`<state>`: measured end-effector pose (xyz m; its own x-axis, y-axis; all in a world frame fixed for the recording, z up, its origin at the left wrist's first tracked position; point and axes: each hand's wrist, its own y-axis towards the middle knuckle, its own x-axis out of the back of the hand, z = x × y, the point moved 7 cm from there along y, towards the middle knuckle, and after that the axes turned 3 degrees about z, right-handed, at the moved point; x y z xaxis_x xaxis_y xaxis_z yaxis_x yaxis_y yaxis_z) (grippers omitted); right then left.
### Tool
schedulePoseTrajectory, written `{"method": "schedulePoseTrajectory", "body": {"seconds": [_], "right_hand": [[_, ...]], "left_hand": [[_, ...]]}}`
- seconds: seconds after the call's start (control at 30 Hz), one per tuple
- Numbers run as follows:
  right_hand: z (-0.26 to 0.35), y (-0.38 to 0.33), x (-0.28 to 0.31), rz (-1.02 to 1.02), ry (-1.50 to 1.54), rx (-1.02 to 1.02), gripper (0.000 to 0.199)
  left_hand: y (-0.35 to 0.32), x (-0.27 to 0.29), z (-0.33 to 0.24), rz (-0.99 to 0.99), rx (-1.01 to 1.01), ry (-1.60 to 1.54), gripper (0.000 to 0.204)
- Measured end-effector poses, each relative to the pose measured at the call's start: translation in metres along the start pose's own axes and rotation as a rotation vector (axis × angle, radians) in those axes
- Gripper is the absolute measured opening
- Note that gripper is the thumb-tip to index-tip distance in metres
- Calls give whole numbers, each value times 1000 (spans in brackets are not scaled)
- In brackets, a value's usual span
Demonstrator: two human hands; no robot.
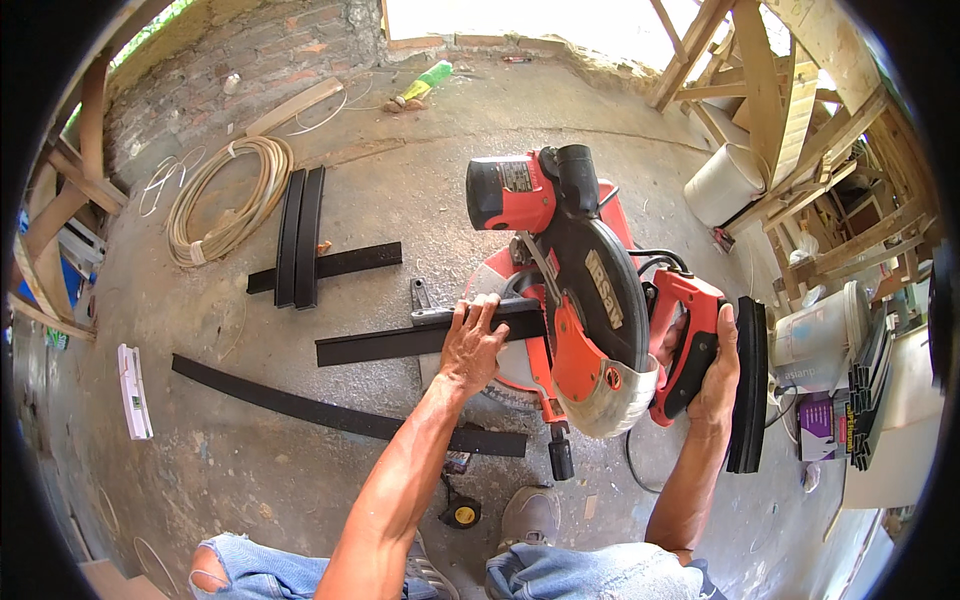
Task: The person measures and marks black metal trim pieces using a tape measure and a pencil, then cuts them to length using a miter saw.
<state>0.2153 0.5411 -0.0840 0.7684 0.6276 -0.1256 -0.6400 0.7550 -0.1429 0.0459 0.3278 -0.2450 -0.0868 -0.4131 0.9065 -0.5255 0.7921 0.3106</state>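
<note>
A red and black miter saw [592, 290] stands on the concrete floor in front of me, its blade guard over the inner end of a black metal profile [375, 346]. With my left hand [473, 345] I press that profile against the saw's grey fence [432, 315], fingers closed over its top edge. My right hand [715, 380] is wrapped round the saw's handle [690, 345]. Where the blade meets the profile is hidden by the guard. Another long black strip [330, 408] lies on the floor nearer to me, passing behind my left forearm.
Several black profiles [300, 240] lie crossed at the left beside a coiled beige hose [190, 215]. More black lengths [748, 385] stand right of the saw. A tape measure [461, 513] rests by my shoes. Buckets [822, 335] and wooden framing [770, 100] line the right side.
</note>
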Motion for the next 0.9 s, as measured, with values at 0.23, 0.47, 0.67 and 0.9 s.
{"method": "schedulePoseTrajectory", "body": {"seconds": [0.23, 0.47, 0.67, 0.9], "right_hand": [[11, 7, -10, 34, 51, -47, 58], [25, 19, -16, 27, -59, -36, 59], [29, 17, -16, 16, -37, 13, 54], [29, 18, -16, 13, -55, 25, 54]], "left_hand": [[0, 2, -3, -1, 12, 14, 29], [-1, -3, -2, 44, 23, 49, 29], [1, -7, -2, 106, 37, 64, 30], [1, -8, -3, 115, 39, 55, 28]]}}
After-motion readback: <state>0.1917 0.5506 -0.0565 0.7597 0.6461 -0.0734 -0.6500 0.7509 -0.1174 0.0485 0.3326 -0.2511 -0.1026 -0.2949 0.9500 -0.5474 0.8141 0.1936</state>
